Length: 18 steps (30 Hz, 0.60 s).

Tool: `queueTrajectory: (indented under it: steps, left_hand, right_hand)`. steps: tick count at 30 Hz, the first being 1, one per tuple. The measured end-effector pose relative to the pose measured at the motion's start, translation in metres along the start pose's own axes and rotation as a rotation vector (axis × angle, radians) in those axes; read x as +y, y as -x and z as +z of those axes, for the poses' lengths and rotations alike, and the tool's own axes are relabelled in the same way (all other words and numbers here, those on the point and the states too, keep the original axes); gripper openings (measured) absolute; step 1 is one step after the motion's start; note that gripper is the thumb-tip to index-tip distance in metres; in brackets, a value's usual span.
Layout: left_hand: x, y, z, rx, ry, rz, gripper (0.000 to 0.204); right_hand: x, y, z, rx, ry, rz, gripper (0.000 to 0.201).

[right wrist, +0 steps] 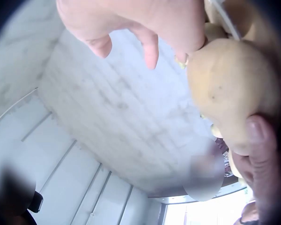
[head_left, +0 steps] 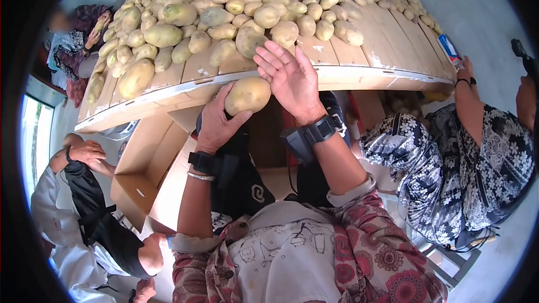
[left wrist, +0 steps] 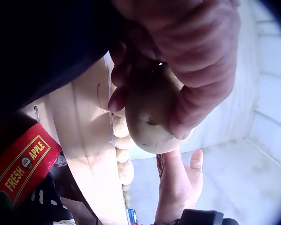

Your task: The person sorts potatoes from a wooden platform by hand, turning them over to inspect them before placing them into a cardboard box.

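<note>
A large yellow-skinned potato (head_left: 247, 96) is in my left hand (head_left: 216, 122), which grips it just past the table's front edge, thumb on the near side. In the left wrist view the fingers curl round the potato (left wrist: 152, 124), and a small dark dimple shows on its skin. My right hand (head_left: 292, 83) is held palm up beside the potato, fingers stretched out, with nothing in it. From the right wrist this hand (right wrist: 136, 23) appears right at the potato's edge (right wrist: 229, 84), while the left thumb (right wrist: 256, 131) presses the potato's lower side.
A big heap of potatoes (head_left: 224, 11) covers much of the wooden table (head_left: 387, 50). An open cardboard box (head_left: 143, 174) stands below at the left. A red box (left wrist: 25, 161) lettered FRESH APPLE is under the table. People sit at both sides, one near a blue-and-white packet (head_left: 448, 47).
</note>
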State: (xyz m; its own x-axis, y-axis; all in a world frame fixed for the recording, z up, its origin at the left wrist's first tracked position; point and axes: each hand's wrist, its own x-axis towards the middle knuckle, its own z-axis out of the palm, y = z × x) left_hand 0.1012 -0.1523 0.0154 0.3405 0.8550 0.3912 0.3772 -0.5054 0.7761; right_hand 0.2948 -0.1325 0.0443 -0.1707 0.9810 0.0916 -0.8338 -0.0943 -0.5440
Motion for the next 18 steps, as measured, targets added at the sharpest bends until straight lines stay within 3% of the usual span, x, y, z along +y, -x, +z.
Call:
queueTrajectory:
  steps: [6,9,10,12,13,18]
  left_hand:
    - [0.014,0.002,0.003,-0.002,0.32,-0.146,0.063]
    - [0.007,-0.002,0.004,0.043,0.196,-0.022,0.064]
    - [0.007,-0.002,0.005,0.046,0.112,0.045,0.065]
    - [0.01,-0.001,0.004,-0.011,0.064,0.02,0.062]
    - [0.011,-0.002,0.003,-0.063,0.011,0.003,0.061]
    - [0.011,-0.001,0.004,-0.035,-0.022,-0.101,0.063]
  right_hand:
    - [0.003,0.002,-0.015,0.038,-0.015,0.03,0.049]
    - [0.002,0.01,-0.018,0.068,0.35,0.337,0.053]
    - [0.0,0.014,-0.017,0.072,0.348,0.342,0.053]
    - [-0.003,0.019,-0.012,-0.003,0.496,0.506,0.053]
    - [-0.004,0.02,-0.009,-0.078,0.448,0.506,0.051]
    - [0.012,0.021,-0.02,-0.018,0.471,0.409,0.042]
